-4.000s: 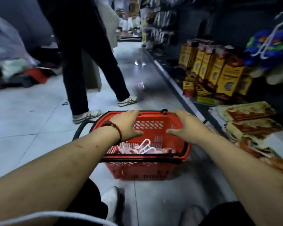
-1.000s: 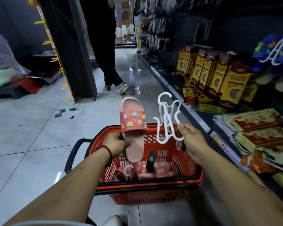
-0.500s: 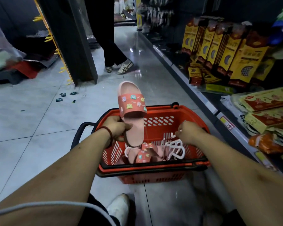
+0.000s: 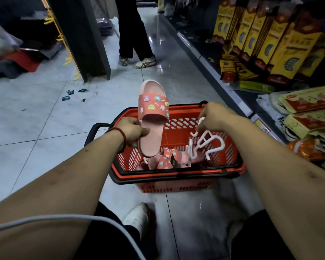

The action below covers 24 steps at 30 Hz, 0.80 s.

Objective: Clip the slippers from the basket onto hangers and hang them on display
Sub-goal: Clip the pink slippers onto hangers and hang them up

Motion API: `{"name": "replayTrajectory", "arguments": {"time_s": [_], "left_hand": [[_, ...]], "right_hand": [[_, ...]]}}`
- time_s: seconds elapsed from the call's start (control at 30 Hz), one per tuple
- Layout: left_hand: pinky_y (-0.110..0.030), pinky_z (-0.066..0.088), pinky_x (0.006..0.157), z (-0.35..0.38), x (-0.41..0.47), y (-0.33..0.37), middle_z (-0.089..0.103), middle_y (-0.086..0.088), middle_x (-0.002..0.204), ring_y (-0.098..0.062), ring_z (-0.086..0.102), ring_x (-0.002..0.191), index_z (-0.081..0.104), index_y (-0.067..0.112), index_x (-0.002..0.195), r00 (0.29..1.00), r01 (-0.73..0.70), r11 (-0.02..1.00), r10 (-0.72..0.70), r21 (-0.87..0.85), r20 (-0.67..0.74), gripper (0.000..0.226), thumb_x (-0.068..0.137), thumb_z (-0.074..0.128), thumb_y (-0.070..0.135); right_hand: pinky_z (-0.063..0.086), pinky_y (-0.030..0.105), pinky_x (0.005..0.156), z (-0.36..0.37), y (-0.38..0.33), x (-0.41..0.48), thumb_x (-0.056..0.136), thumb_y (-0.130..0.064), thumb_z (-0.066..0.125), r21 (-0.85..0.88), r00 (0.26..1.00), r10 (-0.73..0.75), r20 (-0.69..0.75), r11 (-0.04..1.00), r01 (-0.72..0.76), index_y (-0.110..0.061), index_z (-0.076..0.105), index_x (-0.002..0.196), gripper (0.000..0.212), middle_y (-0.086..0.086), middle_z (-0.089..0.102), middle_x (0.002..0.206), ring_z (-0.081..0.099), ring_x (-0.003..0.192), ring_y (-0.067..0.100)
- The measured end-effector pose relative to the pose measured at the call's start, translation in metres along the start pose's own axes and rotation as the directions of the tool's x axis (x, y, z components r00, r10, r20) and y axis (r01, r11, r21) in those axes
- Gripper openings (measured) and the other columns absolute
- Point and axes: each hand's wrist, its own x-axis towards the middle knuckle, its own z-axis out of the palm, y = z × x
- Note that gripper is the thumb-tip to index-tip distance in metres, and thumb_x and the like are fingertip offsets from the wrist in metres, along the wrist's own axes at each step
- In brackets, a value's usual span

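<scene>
A red shopping basket [image 4: 178, 174] stands on the floor in front of me. My left hand [image 4: 132, 131] grips the heel end of a pink slipper [image 4: 152, 117] with cartoon charms on its strap, held toe up over the basket. My right hand [image 4: 215, 117] pinches the hook of a white plastic hanger [image 4: 207, 142], which dangles inside the basket. More pink slippers [image 4: 165, 161] lie at the basket's bottom, joined to the held one by a thin string.
Shelves with yellow boxes [image 4: 270, 40] and flat packets [image 4: 308, 109] run along the right. A person's legs [image 4: 135, 34] stand in the aisle ahead. A dark pillar [image 4: 83, 34] with yellow hooks rises at left. My shoe [image 4: 137, 216] is below the basket.
A second ago my right hand held the white hanger up beside the slipper; it then dropped into the basket and now lifts the hanger slightly. The left hand keeps the slipper raised.
</scene>
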Motion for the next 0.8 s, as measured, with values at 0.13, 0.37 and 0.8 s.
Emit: {"name": "replayTrajectory", "arguments": {"time_s": [0.13,0.37,0.8], "left_hand": [[-0.040,0.060,0.062,-0.003,0.002,-0.003,0.070,-0.012,0.094,-0.027,0.068,0.075,0.066,0.005,0.105,1.000,0.004,1.000,-0.004,-0.017,0.004,0.018,0.089,0.071,0.012],[-0.054,0.059,0.079,-0.006,0.003,-0.008,0.072,-0.015,0.096,-0.034,0.070,0.085,0.068,0.011,0.091,0.999,-0.030,1.000,0.030,0.009,-0.010,0.005,0.087,0.072,0.010],[-0.035,0.053,0.061,-0.005,0.013,-0.009,0.064,-0.006,0.077,-0.024,0.060,0.067,0.067,0.013,0.092,0.998,-0.065,0.997,0.065,0.044,0.006,0.007,0.088,0.072,0.014]], "right_hand": [[0.054,0.033,0.076,-0.008,-0.007,-0.007,0.073,-0.031,0.087,-0.089,0.995,0.011,0.103,0.996,-0.002,-0.021,0.077,0.096,0.027,0.002,0.072,0.096,0.066,0.084,0.022],[0.053,0.039,0.093,0.025,-0.011,-0.008,0.084,-0.014,0.076,-0.278,0.991,-0.020,0.131,0.959,0.056,-0.016,0.068,0.117,0.034,0.010,0.065,0.119,0.061,0.108,0.031],[0.048,0.023,0.044,0.037,0.022,0.010,0.094,-0.016,0.068,0.328,0.994,0.110,0.000,0.939,-0.104,-0.017,0.068,0.085,0.010,0.010,0.068,0.097,0.063,0.061,0.026]]}}
